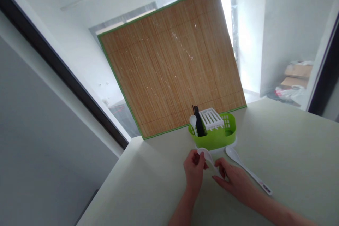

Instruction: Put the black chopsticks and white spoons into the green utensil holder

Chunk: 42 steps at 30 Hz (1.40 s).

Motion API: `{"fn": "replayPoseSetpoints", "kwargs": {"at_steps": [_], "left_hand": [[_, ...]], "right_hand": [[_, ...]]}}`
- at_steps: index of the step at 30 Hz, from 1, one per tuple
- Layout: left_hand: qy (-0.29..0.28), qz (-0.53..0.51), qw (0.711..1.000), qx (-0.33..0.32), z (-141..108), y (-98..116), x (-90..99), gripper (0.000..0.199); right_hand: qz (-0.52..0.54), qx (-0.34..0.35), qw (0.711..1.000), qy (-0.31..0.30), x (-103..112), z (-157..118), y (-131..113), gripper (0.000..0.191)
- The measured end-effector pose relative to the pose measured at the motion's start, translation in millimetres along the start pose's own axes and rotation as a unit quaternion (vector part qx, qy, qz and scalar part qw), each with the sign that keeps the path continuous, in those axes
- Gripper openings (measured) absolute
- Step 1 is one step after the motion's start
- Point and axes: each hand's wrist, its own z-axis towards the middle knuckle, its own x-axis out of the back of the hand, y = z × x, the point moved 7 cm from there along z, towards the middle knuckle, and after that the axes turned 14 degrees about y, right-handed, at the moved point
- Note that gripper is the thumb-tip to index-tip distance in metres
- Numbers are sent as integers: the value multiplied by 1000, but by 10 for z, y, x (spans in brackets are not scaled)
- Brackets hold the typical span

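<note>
Pinches a white soup spoon [208,156] by bowl in left hand [194,169], by handle in right hand [234,179], near a lime-green caddy [215,140] on the pale table [291,141]; faces a green-edged bamboo mat [172,67] and dark window frame [62,69]; looks out on cardboard boxes [299,71].

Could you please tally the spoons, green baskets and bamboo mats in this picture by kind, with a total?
Green basket: 1
Bamboo mat: 1
Spoons: 3 (held spoon, lying spoon, spoon standing in the basket)
Total: 5
</note>
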Motion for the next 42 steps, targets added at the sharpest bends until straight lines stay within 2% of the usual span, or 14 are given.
{"fn": "replayPoseSetpoints", "kwargs": {"at_steps": [4,6,9,13,17,19,22,25,27,30,34,37,42], "left_hand": [[25,7,999,-38,-69,110,28,25],[30,33,997,-69,-109,159,31,23],[37,78,989,-123,-165,261,35,18],[40,110,977,-177,-216,381,27,13],[43,113,968,-221,-171,536,27,11],[62,114,961,-245,-69,679,54,12],[122,99,952,-262,202,946,134,16],[178,68,944,-269,534,1173,184,20],[204,64,935,-282,733,1254,170,23],[208,76,930,-294,961,1229,88,23],[205,67,934,-285,1126,1075,30,24],[241,48,932,-267,1181,1026,102,27],[276,41,923,-266,1219,1079,176,29]], "right_hand": [[6,-22,1000,-21,-106,-6,118,17],[4,-8,999,-32,-128,-2,112,14],[30,10,998,-52,-131,11,64,25],[81,17,994,-68,-120,32,28,25],[56,25,995,-73,-114,39,46,20],[36,36,996,-70,-97,41,47,16],[27,38,997,-57,-42,62,66,16],[-5,41,999,-15,72,120,127,26],[-60,57,996,21,173,173,177,24],[-182,75,979,55,317,258,276,21],[-306,44,949,61,462,349,433,17],[-345,13,938,45,492,368,521,15],[-352,-11,935,28,460,336,573,13]]}}
